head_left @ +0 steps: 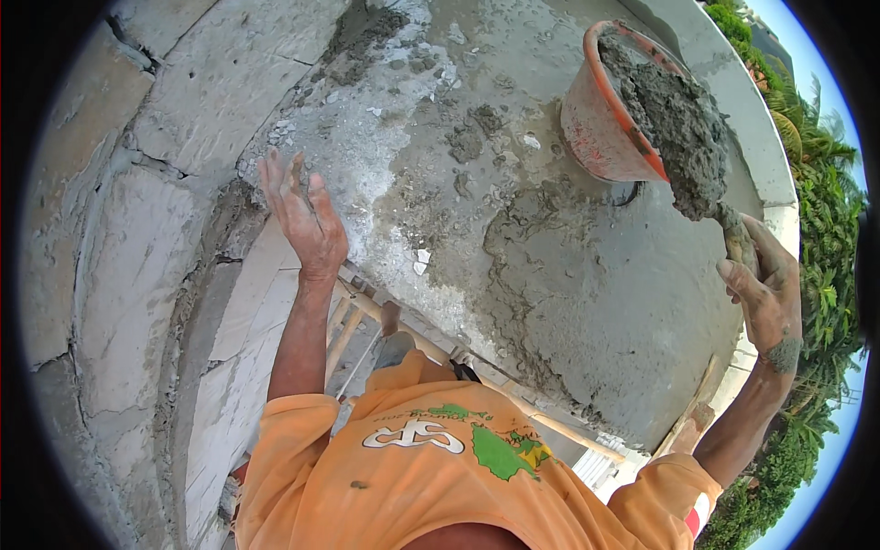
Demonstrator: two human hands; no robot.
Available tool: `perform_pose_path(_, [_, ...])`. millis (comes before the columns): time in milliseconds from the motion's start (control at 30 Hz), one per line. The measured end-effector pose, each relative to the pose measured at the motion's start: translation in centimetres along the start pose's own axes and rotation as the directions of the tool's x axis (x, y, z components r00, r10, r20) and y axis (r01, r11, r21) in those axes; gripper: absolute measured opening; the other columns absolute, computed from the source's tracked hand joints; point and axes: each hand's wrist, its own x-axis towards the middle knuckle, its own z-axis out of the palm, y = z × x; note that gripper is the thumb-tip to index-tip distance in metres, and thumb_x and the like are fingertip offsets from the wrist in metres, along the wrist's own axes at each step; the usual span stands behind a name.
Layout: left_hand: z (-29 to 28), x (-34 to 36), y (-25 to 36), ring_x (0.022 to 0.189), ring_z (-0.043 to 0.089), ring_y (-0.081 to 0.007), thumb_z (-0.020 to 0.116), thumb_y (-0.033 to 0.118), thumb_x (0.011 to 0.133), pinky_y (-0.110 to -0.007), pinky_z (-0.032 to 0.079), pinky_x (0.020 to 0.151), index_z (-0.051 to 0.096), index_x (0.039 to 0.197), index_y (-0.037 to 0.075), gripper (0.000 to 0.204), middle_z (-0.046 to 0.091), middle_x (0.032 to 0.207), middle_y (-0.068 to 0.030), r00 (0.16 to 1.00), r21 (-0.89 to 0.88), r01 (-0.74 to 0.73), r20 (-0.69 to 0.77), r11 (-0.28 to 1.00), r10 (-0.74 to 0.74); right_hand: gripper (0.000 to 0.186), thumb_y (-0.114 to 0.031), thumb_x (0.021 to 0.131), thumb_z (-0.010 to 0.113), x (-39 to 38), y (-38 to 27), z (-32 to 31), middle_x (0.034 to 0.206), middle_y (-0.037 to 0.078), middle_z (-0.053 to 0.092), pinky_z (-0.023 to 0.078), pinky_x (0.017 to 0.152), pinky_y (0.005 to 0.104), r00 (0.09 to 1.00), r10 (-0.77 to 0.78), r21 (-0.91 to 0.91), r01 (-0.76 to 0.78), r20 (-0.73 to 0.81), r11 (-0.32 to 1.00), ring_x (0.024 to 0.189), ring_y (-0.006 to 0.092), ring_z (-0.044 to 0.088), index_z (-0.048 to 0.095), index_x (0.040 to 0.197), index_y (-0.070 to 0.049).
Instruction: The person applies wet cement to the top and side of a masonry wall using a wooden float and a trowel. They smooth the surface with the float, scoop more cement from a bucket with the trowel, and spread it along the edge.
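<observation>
My right hand point(770, 289) is closed round the mortar-smeared handle of a trowel point(736, 240). Wet grey mortar point(692, 151) hides the trowel's blade and spills over the rim of an orange-red bucket point(591, 128), so where the heap on the blade ends and the bucket's contents begin is hard to tell. The bucket stands tilted on the grey cement surface at the upper right. Over on the left, my left hand point(307, 225) is raised with its fingers apart, dusty and holding nothing, near the block wall.
A wall of pale blocks point(229, 92) with rough mortar joints rises along the left. Wet cement point(623, 302), loose crumbs and white chips point(422, 262) cover the slab. Wooden poles point(550, 423) run below its near edge. A low pale rim point(784, 174) borders the right, with trees beyond.
</observation>
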Motion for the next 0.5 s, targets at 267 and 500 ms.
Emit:
perform_pose_path(267, [0.0,0.0,0.1,0.143,0.025,-0.0425,0.049,0.019,0.101,-0.052,0.022,0.115,0.052,0.132,-0.003,0.037,0.039,0.146,-0.0254,0.999,-0.004,0.02,0.025,1.0,-0.02,0.054,-0.017,0.078,0.078,-7.0,2.2,7.9,0.101,0.018,0.068,0.05,0.079,0.0319,0.933,-0.061,0.071,0.038,0.354,0.997,0.089,0.0212,0.065,0.058,0.123,0.006])
perform_pose_path(500, [0.2,-0.1,-0.1,0.143,0.024,-0.0429,0.05,0.019,0.101,-0.053,0.022,0.115,0.053,0.13,-0.003,0.036,0.038,0.147,-0.0264,0.999,0.014,0.014,0.031,1.0,-0.014,0.05,-0.021,0.085,0.073,-7.6,5.1,15.0,0.101,0.016,0.069,0.053,0.074,0.0341,0.746,-0.176,0.273,-0.008,0.642,0.962,0.086,0.0224,0.067,0.058,0.125,0.004])
